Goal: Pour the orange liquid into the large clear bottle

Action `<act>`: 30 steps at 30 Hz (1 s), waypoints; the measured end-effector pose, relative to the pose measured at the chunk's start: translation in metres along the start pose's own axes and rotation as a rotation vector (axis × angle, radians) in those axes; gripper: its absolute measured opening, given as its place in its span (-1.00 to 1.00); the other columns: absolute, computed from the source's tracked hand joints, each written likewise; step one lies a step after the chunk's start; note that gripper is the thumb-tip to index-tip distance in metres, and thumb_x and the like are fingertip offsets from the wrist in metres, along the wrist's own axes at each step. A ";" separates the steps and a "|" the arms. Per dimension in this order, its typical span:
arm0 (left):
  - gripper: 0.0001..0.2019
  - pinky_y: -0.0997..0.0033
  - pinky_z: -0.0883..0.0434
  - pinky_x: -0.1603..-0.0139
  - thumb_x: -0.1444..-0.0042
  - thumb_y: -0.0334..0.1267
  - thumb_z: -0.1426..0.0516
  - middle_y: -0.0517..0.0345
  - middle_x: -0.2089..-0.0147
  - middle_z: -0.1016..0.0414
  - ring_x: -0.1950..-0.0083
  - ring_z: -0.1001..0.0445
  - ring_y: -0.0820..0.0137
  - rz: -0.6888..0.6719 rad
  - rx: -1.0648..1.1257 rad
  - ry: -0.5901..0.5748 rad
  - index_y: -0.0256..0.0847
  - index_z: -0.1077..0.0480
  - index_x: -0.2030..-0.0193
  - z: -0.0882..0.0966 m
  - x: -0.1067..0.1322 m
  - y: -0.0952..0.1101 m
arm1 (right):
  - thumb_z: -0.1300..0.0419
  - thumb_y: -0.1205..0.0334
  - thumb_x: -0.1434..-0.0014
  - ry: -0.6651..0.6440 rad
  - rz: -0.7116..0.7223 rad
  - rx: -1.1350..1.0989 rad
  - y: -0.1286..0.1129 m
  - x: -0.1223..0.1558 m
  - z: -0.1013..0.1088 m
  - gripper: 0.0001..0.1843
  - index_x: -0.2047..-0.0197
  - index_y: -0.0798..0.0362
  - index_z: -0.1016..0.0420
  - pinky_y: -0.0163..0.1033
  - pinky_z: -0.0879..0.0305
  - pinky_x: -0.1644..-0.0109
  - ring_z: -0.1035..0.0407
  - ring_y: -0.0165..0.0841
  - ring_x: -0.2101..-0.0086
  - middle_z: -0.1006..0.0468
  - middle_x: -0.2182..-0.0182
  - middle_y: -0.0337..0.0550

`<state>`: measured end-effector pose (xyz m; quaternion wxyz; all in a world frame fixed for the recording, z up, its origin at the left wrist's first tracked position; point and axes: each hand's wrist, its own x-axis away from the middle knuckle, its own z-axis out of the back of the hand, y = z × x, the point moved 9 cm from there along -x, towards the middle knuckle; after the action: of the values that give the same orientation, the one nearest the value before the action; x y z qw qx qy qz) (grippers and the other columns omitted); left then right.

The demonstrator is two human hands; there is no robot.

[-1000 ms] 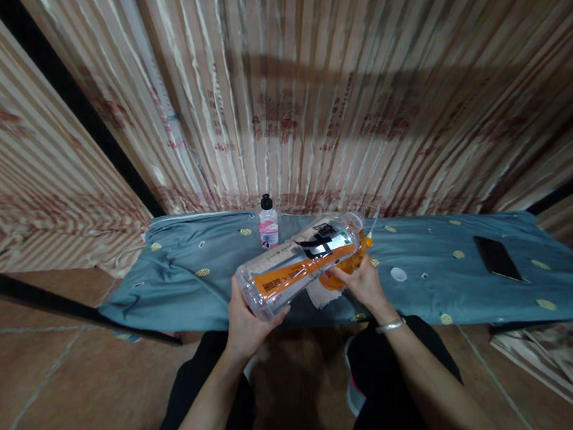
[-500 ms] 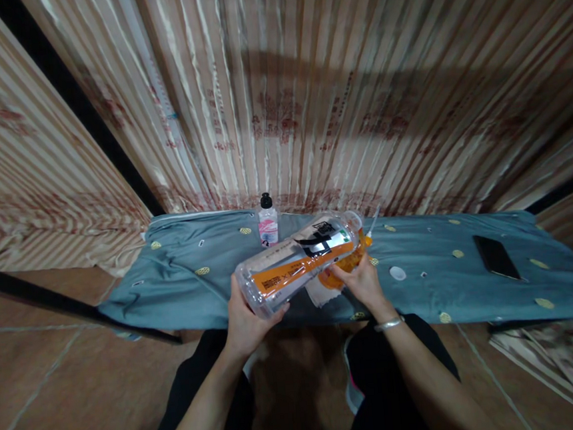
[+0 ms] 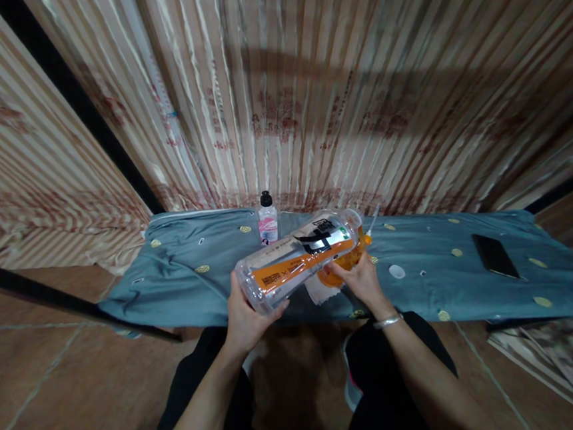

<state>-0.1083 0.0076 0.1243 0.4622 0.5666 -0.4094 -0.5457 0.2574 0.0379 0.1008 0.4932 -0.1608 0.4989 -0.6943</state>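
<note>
My left hand (image 3: 248,315) grips the base of a large clear plastic bottle (image 3: 295,261) with an orange and silver label. The bottle lies tilted, its mouth towards the upper right and slightly higher than its base. My right hand (image 3: 362,280) is closed around a smaller bottle of orange liquid (image 3: 329,278), partly hidden behind the large bottle and my fingers. The large bottle's mouth is close over the smaller one; whether they touch, I cannot tell. Beside them is an orange pump head (image 3: 367,239) with a thin clear tube. A white tissue (image 3: 321,292) lies beneath.
A small clear bottle with a pink label and black cap (image 3: 268,222) stands behind. A white round cap (image 3: 396,271) and a black phone (image 3: 495,255) lie to the right on the blue-green cloth (image 3: 179,251). A striped curtain (image 3: 277,109) hangs behind, with a black pole (image 3: 81,112) at left.
The large bottle has tilted very slightly, its base a little higher in view. Both hands keep their holds; the other things stay in place.
</note>
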 end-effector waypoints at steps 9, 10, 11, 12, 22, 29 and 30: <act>-0.08 -0.37 -0.89 -0.37 0.13 0.26 -0.77 -0.06 -0.15 -0.90 -0.21 -0.95 -0.23 0.011 0.041 0.011 -0.01 -0.54 -0.25 0.000 -0.001 0.003 | -0.58 -0.85 0.12 0.001 0.008 -0.013 -0.001 -0.001 0.000 0.24 -0.29 -0.05 -0.65 0.40 -0.82 -0.22 -0.88 0.39 -0.12 -0.96 -0.09 0.31; -0.08 -0.37 -0.89 -0.36 0.14 0.25 -0.77 -0.06 -0.15 -0.90 -0.20 -0.95 -0.23 0.015 0.045 0.011 -0.01 -0.54 -0.24 -0.001 -0.001 0.003 | -0.58 -0.85 0.12 0.000 0.011 -0.015 0.000 -0.001 0.000 0.24 -0.29 -0.05 -0.65 0.39 -0.83 -0.21 -0.88 0.38 -0.12 -0.96 -0.08 0.30; -0.09 -0.37 -0.90 -0.35 0.14 0.25 -0.77 -0.05 -0.14 -0.90 -0.19 -0.95 -0.22 0.018 0.049 0.011 -0.01 -0.54 -0.23 -0.001 -0.001 0.003 | -0.58 -0.85 0.13 -0.002 0.010 -0.015 0.001 -0.001 -0.001 0.24 -0.28 -0.05 -0.66 0.38 -0.83 -0.20 -0.88 0.38 -0.11 -0.96 -0.07 0.30; -0.10 -0.37 -0.90 -0.34 0.15 0.24 -0.77 -0.04 -0.12 -0.90 -0.18 -0.95 -0.21 0.020 0.052 0.011 -0.01 -0.54 -0.21 -0.001 -0.001 0.003 | -0.59 -0.85 0.13 -0.002 0.008 -0.015 0.002 -0.001 -0.001 0.24 -0.28 -0.05 -0.66 0.38 -0.83 -0.21 -0.88 0.38 -0.10 -0.96 -0.06 0.29; -0.10 -0.39 -0.91 -0.35 0.19 0.24 -0.78 -0.06 -0.10 -0.90 -0.19 -0.95 -0.24 0.031 0.061 0.018 -0.02 -0.53 -0.17 -0.001 -0.001 0.006 | -0.61 -0.79 0.16 0.000 -0.033 0.007 0.003 0.000 0.000 0.29 -0.34 0.02 -0.65 0.47 -0.81 -0.29 -0.85 0.47 -0.17 -0.94 -0.16 0.41; -0.11 -0.35 -0.92 -0.33 0.11 0.25 -0.78 -0.03 -0.13 -0.89 -0.17 -0.96 -0.17 -0.003 0.044 0.012 -0.01 -0.52 -0.20 0.000 0.000 0.006 | -0.60 -0.77 0.11 -0.022 -0.019 -0.012 -0.001 0.000 -0.001 0.28 -0.37 0.02 -0.63 0.46 -0.81 -0.31 -0.86 0.43 -0.18 -0.93 -0.18 0.42; -0.12 -0.34 -0.92 -0.33 0.10 0.25 -0.78 -0.03 -0.13 -0.90 -0.17 -0.96 -0.16 -0.010 0.037 0.013 -0.02 -0.52 -0.21 0.000 0.000 0.006 | -0.60 -0.76 0.11 -0.026 -0.020 -0.013 -0.001 0.000 -0.001 0.27 -0.37 0.02 -0.63 0.45 -0.82 -0.31 -0.86 0.42 -0.18 -0.93 -0.18 0.41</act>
<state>-0.1084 0.0065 0.1299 0.4516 0.5807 -0.4135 -0.5366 0.2562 0.0383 0.1015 0.4918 -0.1782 0.4953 -0.6936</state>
